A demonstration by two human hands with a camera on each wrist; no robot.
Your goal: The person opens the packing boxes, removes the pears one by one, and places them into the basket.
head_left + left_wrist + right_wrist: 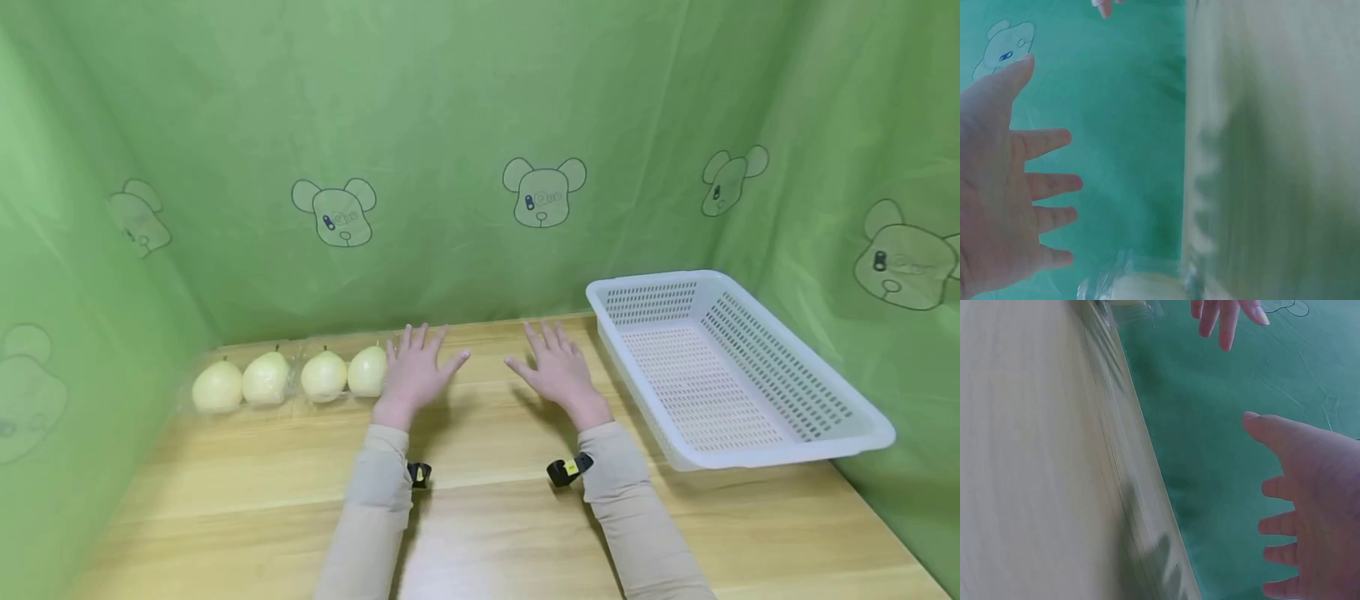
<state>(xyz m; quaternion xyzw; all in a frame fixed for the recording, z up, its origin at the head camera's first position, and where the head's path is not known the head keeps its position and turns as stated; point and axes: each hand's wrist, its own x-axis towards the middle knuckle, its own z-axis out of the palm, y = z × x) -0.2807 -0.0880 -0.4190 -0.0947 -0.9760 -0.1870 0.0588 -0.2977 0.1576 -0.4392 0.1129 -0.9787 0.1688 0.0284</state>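
My left hand (415, 372) is held over the table with its fingers spread, just right of the pears. It overlaps the edge of the rightmost pear (367, 372) in the head view. My right hand (558, 371), fingers also spread, hovers between the left hand and the white basket (652, 417). Neither palm holds anything in the wrist views. Several pale yellow pears (217, 387) lie in a row at the back left, inside clear plastic packaging (296, 404). Part of that packaging shows at the bottom of the left wrist view.
A perforated white plastic basket stands at the right on the wooden table (480, 533). Green curtain (450, 100) with bear-head prints hangs behind and on both sides. Black straps with cameras (570, 469) sit on both wrists.
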